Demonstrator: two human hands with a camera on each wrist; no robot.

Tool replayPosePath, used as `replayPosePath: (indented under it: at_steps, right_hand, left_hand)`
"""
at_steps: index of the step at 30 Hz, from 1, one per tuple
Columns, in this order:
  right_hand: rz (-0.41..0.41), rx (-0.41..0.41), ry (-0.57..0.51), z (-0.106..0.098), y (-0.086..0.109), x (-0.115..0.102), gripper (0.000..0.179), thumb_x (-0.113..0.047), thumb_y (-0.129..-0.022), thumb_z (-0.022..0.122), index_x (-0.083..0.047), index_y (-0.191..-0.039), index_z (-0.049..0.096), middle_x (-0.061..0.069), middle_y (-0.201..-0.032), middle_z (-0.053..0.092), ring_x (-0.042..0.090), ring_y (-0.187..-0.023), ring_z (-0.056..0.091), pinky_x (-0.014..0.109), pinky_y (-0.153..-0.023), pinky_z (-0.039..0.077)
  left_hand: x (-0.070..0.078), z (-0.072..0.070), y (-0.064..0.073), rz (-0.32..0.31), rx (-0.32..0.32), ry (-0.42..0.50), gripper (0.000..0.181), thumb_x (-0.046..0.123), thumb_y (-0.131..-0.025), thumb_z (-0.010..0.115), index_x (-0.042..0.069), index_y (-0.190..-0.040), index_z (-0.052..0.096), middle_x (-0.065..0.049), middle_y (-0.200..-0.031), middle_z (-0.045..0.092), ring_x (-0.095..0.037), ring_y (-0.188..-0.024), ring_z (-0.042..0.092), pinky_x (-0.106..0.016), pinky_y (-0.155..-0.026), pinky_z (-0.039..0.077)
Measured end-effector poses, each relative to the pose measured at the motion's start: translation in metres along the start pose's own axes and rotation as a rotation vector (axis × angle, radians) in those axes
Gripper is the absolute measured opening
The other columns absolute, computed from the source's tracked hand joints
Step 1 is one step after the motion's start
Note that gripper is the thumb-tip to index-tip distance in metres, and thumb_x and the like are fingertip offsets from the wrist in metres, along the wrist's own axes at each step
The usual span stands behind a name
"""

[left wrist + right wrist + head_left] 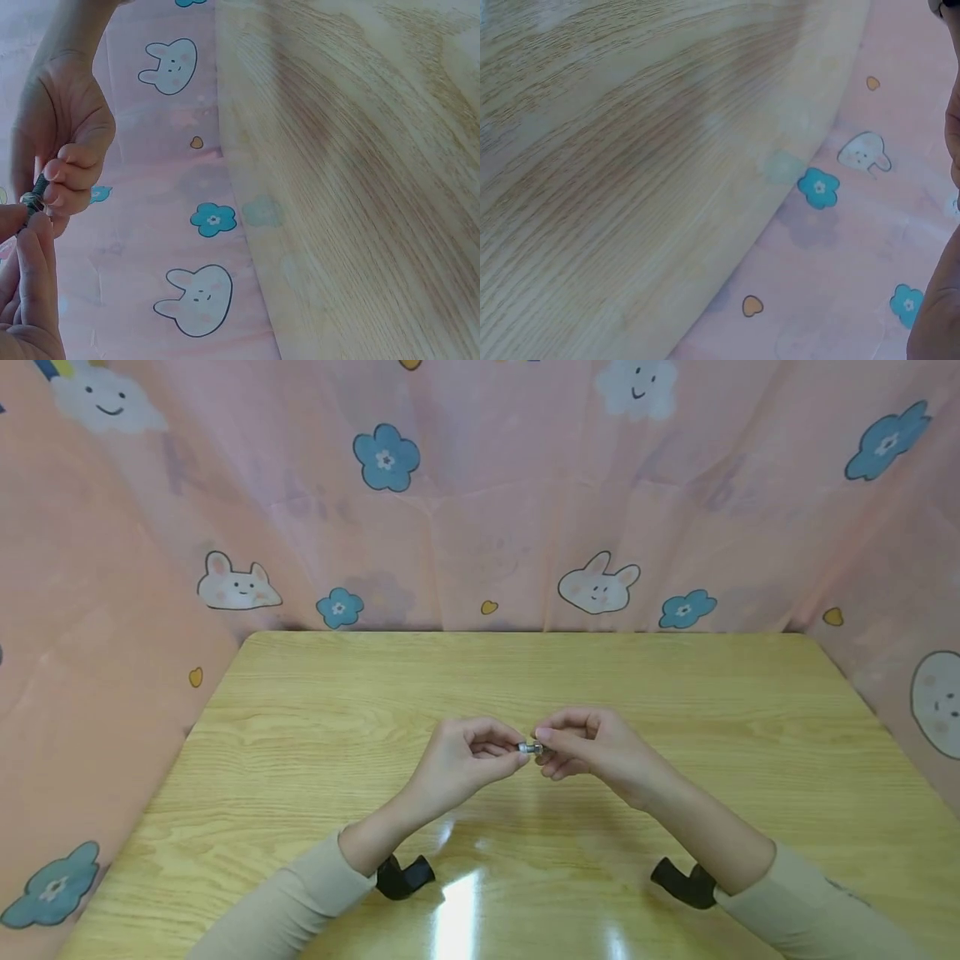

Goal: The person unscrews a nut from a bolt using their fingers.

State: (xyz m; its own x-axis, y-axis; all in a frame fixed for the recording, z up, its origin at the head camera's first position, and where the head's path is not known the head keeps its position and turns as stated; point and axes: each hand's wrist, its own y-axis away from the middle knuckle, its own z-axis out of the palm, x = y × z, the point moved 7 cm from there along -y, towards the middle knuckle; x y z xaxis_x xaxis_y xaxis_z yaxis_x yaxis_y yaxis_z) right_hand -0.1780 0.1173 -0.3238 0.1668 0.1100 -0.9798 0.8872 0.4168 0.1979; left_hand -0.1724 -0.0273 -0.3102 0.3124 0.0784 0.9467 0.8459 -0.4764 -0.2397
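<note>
A small metal bolt with a nut on its threaded shank is held level between the two hands, above the table. My left hand pinches its left end between thumb and fingertips. At the other end, the thumb and fingers of my right hand grip the bolt, covering its tip. The left wrist view shows the threads between both sets of fingertips. Only the edge of the right hand enters the right wrist view.
The wood-grain table lies beneath both hands. Behind it and at its sides hangs a pink curtain printed with rabbits, flowers and clouds. Black wrist mounts stick out by both sleeves.
</note>
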Motion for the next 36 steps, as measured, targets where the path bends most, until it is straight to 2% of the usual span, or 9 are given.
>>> replayPosePath:
  at_steps: [5, 9, 12, 16, 19, 23, 31, 36]
  right_hand:
    - [-0.047, -0.009, -0.004, -0.0026, 0.0002, -0.0016, 0.023, -0.008, -0.086, 0.066, 0.005, -0.104, 0.059, 0.004, -0.090, 0.066, 0.015, -0.081, 0.065, 0.031, -0.078, 0.055]
    - [-0.082, -0.010, 0.037, -0.0040, 0.0017, -0.0043, 0.029, -0.009, -0.084, 0.068, 0.003, -0.109, 0.058, 0.007, -0.100, 0.063, 0.017, -0.090, 0.063, 0.030, -0.082, 0.053]
    - [-0.080, -0.011, 0.058, -0.0030, 0.0017, -0.0041, 0.032, -0.013, -0.088, 0.065, 0.008, -0.110, 0.056, 0.008, -0.096, 0.064, 0.018, -0.086, 0.064, 0.033, -0.080, 0.054]
    - [-0.066, -0.017, 0.055, -0.0015, 0.0018, -0.0027, 0.027, -0.013, -0.090, 0.062, 0.009, -0.104, 0.057, 0.007, -0.084, 0.066, 0.019, -0.076, 0.066, 0.036, -0.075, 0.056]
    - [-0.086, -0.016, 0.060, -0.0020, 0.0028, -0.0042, 0.023, -0.009, -0.086, 0.066, 0.007, -0.101, 0.058, 0.007, -0.087, 0.065, 0.017, -0.079, 0.065, 0.033, -0.075, 0.055]
    - [-0.117, -0.010, 0.081, -0.0029, 0.0041, -0.0057, 0.029, -0.006, -0.081, 0.071, 0.006, -0.104, 0.058, 0.008, -0.096, 0.063, 0.017, -0.086, 0.064, 0.030, -0.078, 0.054]
    - [-0.083, 0.014, 0.081, -0.0029, 0.0031, -0.0020, 0.032, -0.017, -0.093, 0.058, 0.012, -0.107, 0.055, 0.009, -0.087, 0.066, 0.018, -0.079, 0.065, 0.034, -0.075, 0.056]
    - [-0.091, 0.016, 0.059, -0.0031, 0.0041, -0.0025, 0.029, -0.015, -0.092, 0.059, 0.011, -0.104, 0.056, 0.006, -0.084, 0.066, 0.018, -0.077, 0.065, 0.034, -0.075, 0.056]
  left_hand:
    - [-0.0004, 0.0005, -0.0001, -0.013, -0.004, 0.003, 0.013, 0.006, -0.084, 0.068, -0.003, -0.093, 0.068, -0.010, -0.087, 0.069, -0.014, -0.074, 0.065, -0.029, -0.067, 0.056]
    - [-0.0007, 0.0008, -0.0008, -0.004, -0.005, 0.005, 0.013, 0.005, -0.084, 0.068, -0.003, -0.093, 0.068, -0.011, -0.087, 0.069, -0.014, -0.074, 0.065, -0.029, -0.068, 0.057]
    - [-0.0012, 0.0012, -0.0009, -0.009, -0.002, 0.008, 0.012, 0.005, -0.084, 0.068, -0.003, -0.093, 0.068, -0.011, -0.087, 0.069, -0.014, -0.074, 0.065, -0.029, -0.067, 0.057]
    - [-0.0005, 0.0015, -0.0004, -0.016, -0.001, 0.004, 0.011, 0.005, -0.084, 0.068, -0.002, -0.092, 0.068, -0.010, -0.086, 0.069, -0.015, -0.074, 0.066, -0.029, -0.067, 0.057]
    - [-0.0001, 0.0015, -0.0002, -0.015, -0.002, 0.001, 0.011, 0.004, -0.084, 0.067, -0.002, -0.093, 0.068, -0.010, -0.087, 0.069, -0.015, -0.074, 0.066, -0.029, -0.067, 0.057]
    - [-0.0018, 0.0008, 0.0000, -0.016, -0.002, 0.000, 0.011, 0.004, -0.084, 0.067, -0.003, -0.093, 0.068, -0.011, -0.088, 0.068, -0.014, -0.074, 0.065, -0.028, -0.067, 0.056]
    - [-0.0010, -0.0003, -0.0006, 0.006, 0.010, -0.019, 0.011, 0.005, -0.084, 0.068, -0.003, -0.092, 0.068, -0.010, -0.086, 0.069, -0.019, -0.073, 0.066, -0.029, -0.065, 0.057]
    - [0.0007, 0.0016, -0.0019, 0.024, 0.004, -0.026, 0.012, 0.006, -0.084, 0.068, -0.003, -0.092, 0.069, -0.011, -0.086, 0.069, -0.017, -0.074, 0.066, -0.029, -0.066, 0.057]
